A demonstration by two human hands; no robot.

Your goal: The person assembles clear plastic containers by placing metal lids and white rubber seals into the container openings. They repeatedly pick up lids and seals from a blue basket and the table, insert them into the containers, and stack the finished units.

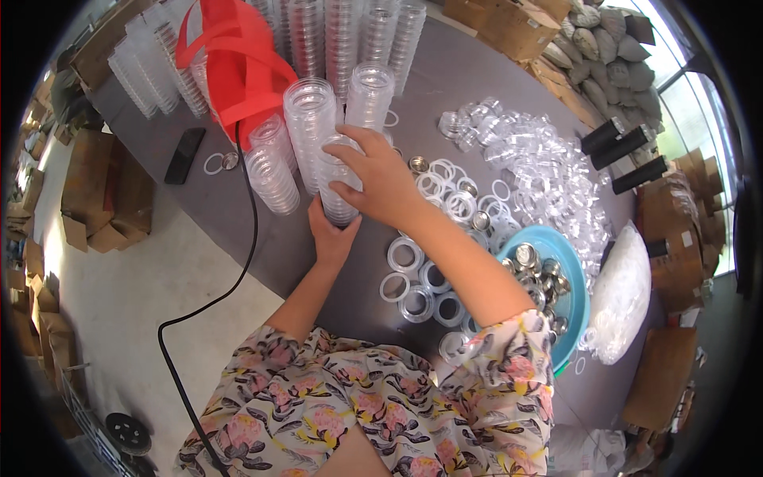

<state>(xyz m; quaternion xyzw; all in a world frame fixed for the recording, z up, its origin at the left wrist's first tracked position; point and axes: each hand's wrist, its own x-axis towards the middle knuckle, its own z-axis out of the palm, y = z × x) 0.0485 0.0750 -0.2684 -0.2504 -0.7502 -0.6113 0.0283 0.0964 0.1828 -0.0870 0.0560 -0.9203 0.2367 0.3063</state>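
Between my hands stands a stack of clear round plastic pieces (pixel 339 208), close against taller stacks. My left hand (pixel 331 237) closes round its lower end, while my right hand (pixel 381 176) wraps its upper part with curved fingers. Just behind rises a tall clear stack (pixel 310 119), and another stack (pixel 370 95) stands to its right. On the left, a shorter stack (pixel 274 184) leans beside a red fabric bag (pixel 238 71). White and clear plastic rings (pixel 405 254) lie on the table near my right forearm, some of which it hides.
A turquoise basin (pixel 580 294) holds small silvery metal parts. Loose clear plastic pieces (pixel 532 167) are heaped at the right, near a filled plastic bag (pixel 624 294). A black phone (pixel 185 155) lies left; a black cable (pixel 253 230) hangs over the table edge. Cardboard boxes (pixel 107 191) stand around.
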